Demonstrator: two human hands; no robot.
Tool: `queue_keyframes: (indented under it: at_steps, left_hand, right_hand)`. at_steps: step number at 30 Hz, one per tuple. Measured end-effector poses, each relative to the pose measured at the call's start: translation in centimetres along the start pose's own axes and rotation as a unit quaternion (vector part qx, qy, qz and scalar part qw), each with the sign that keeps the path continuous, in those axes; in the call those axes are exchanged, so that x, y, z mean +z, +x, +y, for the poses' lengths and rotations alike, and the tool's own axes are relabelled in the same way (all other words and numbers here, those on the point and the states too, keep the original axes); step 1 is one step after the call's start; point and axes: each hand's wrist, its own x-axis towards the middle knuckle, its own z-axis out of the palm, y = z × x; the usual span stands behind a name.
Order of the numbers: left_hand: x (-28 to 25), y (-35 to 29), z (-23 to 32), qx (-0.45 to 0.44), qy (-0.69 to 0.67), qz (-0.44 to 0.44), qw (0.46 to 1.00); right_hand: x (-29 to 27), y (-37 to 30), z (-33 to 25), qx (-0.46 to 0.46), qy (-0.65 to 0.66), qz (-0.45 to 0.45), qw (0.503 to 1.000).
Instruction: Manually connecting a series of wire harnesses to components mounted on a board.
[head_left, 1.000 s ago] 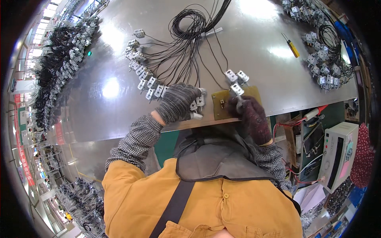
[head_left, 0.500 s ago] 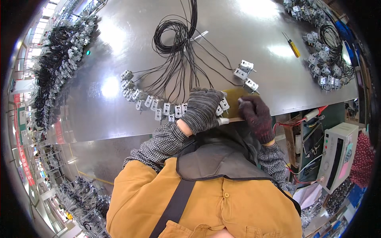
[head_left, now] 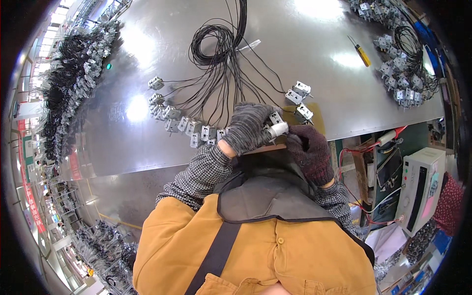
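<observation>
A grey striped knit glove covers my left hand (head_left: pixel 248 129), which is closed on a small silvery metal block (head_left: pixel 276 118) at the table's near edge. Its thumb is wrapped in white. Beside that thumb is my right hand (head_left: pixel 310 153), in a dark maroon glove, with fingers curled together; what they pinch is hidden. Under and behind the hands lies an amber mat (head_left: pixel 316 114). Similar metal blocks (head_left: pixel 192 129) on black wires (head_left: pixel 216 91) form a curved row to the left. Another block (head_left: pixel 304 113) rests by the mat, with more blocks (head_left: pixel 298 92) just beyond.
The wires run to a black coil (head_left: pixel 211 46) on the metal table (head_left: pixel 314 49). A yellow-handled screwdriver (head_left: pixel 363 55) lies right of centre. Wired parts are heaped at the far left (head_left: pixel 76 81) and right (head_left: pixel 403 73). A pale box-shaped instrument (head_left: pixel 422 189) stands at lower right.
My right hand has moved left and slightly down, up to the left thumb. The left thumb has lifted. The blocks on the right have shifted slightly left.
</observation>
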Motion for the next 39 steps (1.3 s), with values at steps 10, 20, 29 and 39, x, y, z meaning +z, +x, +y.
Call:
queue_keyframes:
  at_steps: [10, 20, 29, 39]
  left_hand:
    - [0.4, 0.7, 0.1, 0.019, 0.034, -0.013, 0.999]
    - [0.2, 0.3, -0.2, 0.055, 0.073, -0.017, 0.996]
    - [1.1, 0.2, 0.0, 0.037, 0.086, 0.003, 0.996]
    - [1.3, 0.5, -0.1, 0.007, 0.081, -0.025, 0.996]
  right_hand:
    - [0.6, -1.3, 0.5, -0.055, -0.044, -0.006, 0.998]
    - [2.2, -3.9, 1.5, 0.27, 0.35, -0.06, 0.895]
    - [2.0, -3.1, 0.9, 0.259, 0.297, -0.034, 0.919]
    - [2.7, -3.3, 1.9, 0.083, 0.006, 0.0, 0.997]
